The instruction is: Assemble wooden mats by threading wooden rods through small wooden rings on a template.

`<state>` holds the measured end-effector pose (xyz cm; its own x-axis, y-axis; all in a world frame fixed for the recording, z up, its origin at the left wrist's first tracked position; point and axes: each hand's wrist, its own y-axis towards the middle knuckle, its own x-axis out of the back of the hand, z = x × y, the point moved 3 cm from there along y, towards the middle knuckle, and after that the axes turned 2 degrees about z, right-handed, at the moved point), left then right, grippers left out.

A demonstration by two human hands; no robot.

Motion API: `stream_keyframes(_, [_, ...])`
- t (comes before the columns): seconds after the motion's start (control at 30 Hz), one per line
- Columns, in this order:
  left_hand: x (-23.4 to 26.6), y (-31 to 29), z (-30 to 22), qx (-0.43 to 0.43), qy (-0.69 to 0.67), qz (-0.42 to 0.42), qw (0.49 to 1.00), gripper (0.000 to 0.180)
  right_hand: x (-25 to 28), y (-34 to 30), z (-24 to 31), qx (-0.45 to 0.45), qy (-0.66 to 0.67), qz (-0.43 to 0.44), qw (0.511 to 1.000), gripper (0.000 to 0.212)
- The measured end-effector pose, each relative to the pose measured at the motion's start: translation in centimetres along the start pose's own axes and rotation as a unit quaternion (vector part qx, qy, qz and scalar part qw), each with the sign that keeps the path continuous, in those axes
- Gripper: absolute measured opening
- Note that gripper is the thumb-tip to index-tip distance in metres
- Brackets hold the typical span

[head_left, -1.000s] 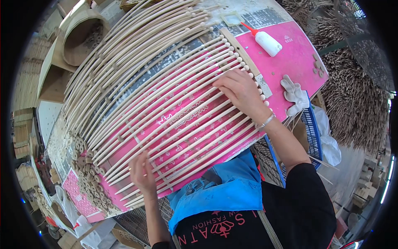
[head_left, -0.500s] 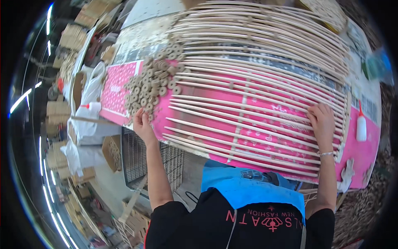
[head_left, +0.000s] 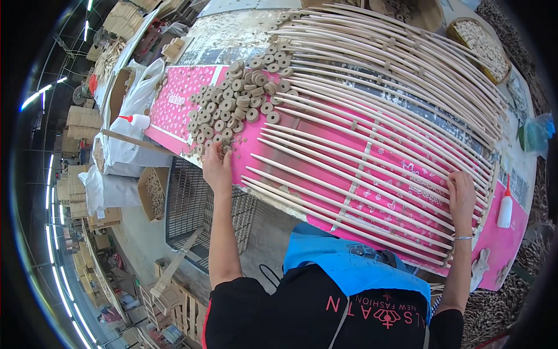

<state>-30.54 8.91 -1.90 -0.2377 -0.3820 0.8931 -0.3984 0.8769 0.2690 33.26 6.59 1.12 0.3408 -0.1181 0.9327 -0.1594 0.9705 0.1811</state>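
My left hand [head_left: 217, 168] is at the near edge of a heap of round wooden discs [head_left: 224, 110] with holes through them. Its thumb and fingers are apart, with the tips among the nearest discs. My right hand [head_left: 462, 198] rests over the right end of a row of long, pale wooden rods [head_left: 349, 166]. Its fingers are bent and drawn together close to the rods; what lies between the fingertips is hidden. The rods lie side by side on a pink printed cover [head_left: 302, 136], their tapered left ends facing the discs.
A white squeeze bottle [head_left: 505, 210] with a red tip lies at the right; another bottle [head_left: 138, 121] is left of the discs. Beyond the rods sits a basket [head_left: 483, 49] of small pale pieces. Below the table's left edge are a wire crate [head_left: 185, 203] and white sacks [head_left: 133, 154].
My left thumb and fingers have spread from a pinch at the edge of the disc heap. The whole view has shifted a little. My right hand stays over the rods.
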Motion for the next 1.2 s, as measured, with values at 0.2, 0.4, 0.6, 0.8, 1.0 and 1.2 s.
stream_keyframes(0.2, [0.4,-0.1,0.1,-0.077,0.086,-0.013,0.993,0.032,1.4,-0.4,0.4,0.005,0.035,-0.032,0.999,0.010])
stream_keyframes(0.4, [0.0,1.6,3.0,0.099,-0.406,-0.010,0.908,0.028,2.4,-0.1,2.6,0.039,0.041,-0.038,0.998,0.010])
stream_keyframes(0.6, [-1.3,2.9,-0.9,0.192,-0.699,0.124,0.677,0.032,2.2,0.3,4.2,0.034,0.042,-0.033,0.998,0.012])
stream_keyframes(0.8, [-2.0,3.1,-3.7,0.180,-0.718,0.172,0.650,0.034,2.0,0.4,4.7,0.037,0.038,-0.034,0.998,0.011])
stream_keyframes(1.0, [-2.3,3.4,-4.8,0.173,-0.712,0.175,0.658,0.034,1.8,0.2,4.5,0.049,0.030,-0.032,0.998,0.010])
stream_keyframes(1.2, [-2.2,3.8,-5.0,0.161,-0.680,0.167,0.696,0.037,2.0,0.4,4.4,0.049,0.024,-0.029,0.998,0.011])
